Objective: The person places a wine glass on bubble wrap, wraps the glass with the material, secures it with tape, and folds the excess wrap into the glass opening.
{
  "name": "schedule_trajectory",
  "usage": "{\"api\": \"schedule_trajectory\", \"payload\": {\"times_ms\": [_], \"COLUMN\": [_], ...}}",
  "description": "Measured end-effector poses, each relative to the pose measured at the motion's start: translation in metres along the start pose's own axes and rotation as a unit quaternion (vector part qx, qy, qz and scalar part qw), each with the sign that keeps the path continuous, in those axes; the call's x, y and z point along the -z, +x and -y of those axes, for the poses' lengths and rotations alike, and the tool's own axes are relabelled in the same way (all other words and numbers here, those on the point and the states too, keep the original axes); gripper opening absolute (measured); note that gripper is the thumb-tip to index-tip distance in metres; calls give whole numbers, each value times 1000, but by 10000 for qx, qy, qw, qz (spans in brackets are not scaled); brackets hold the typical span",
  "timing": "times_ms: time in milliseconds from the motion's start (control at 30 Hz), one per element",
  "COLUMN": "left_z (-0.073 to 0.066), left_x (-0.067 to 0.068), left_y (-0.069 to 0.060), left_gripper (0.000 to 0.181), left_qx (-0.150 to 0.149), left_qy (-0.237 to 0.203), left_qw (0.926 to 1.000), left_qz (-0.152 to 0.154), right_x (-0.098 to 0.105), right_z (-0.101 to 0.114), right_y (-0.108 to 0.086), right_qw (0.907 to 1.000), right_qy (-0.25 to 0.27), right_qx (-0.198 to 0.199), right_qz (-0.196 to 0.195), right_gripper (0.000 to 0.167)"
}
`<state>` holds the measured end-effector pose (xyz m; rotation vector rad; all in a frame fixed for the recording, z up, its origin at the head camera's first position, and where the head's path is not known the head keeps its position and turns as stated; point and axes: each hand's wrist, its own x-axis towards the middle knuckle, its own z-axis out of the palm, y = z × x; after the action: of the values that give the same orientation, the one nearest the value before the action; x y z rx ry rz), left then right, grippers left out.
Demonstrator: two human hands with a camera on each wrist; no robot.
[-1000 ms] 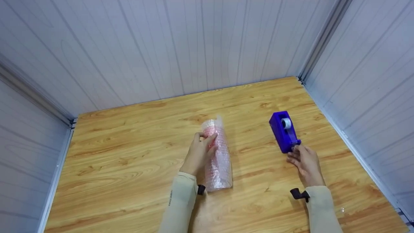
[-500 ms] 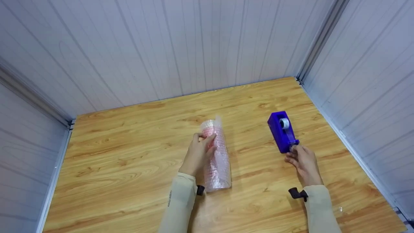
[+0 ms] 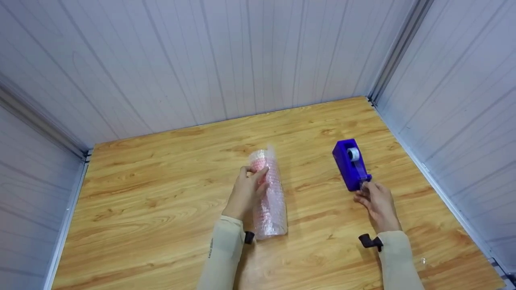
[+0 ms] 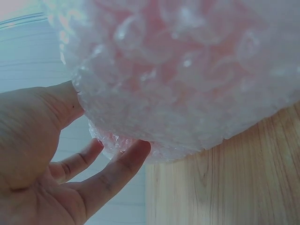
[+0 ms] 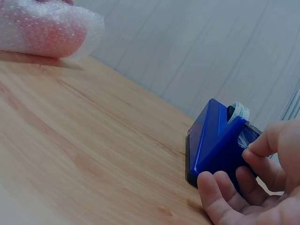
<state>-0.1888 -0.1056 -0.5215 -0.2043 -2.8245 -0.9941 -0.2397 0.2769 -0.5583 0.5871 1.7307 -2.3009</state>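
A pinkish-red cylinder wrapped in bubble wrap (image 3: pixel 271 213) lies lengthwise on the table. My left hand (image 3: pixel 243 195) holds its upper part, thumb and fingers bent against the wrap; the left wrist view shows fingertips (image 4: pixel 140 149) touching it. Off to the right stands a blue tape dispenser (image 3: pixel 346 166) with a roll of clear tape (image 3: pixel 353 154) in it. At its cutter end, my right hand (image 3: pixel 380 205) pinches the free end of the tape (image 5: pixel 247 137) between thumb and forefinger. The other right fingers are spread below, close to the dispenser's front.
The wood-grain table (image 3: pixel 161 189) is bounded by a pale panelled wall (image 3: pixel 181 60) at the back and more panels at both sides. A small clear scrap (image 3: pixel 423 261) lies near my right sleeve (image 3: pixel 397 257).
Both hands keep their places at the wrapped cylinder and the dispenser. The whole view shifts very slightly left.
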Motion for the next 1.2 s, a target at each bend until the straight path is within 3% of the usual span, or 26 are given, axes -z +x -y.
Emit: {"api": "schedule_trajectory", "payload": {"times_ms": [233,300,567,833,1200], "left_z": [-3,-3,2,0,0], "left_x": [-1,-1,0,0,1], "left_y": [0,0,-1,0,0], "left_gripper": [48,49,45,47,48], "left_qx": [247,285,-176,204,241], "left_qy": [-158,-187,146,1,-79], "left_qw": [9995,9992,9997,9996,9995], "left_qz": [147,192,-64,171,180], "right_x": [-3,-1,-2,2,-6], "right_z": [-19,-21,-21,-21,-13], "right_y": [0,-1,0,-4,-12], "right_qw": [9916,9920,9940,9952,9862], "right_qy": [-1068,-1078,-906,-776,-1299], "right_qx": [530,498,575,559,777], "right_qz": [-498,-422,-219,199,672], "right_gripper": [12,13,13,17,23]}}
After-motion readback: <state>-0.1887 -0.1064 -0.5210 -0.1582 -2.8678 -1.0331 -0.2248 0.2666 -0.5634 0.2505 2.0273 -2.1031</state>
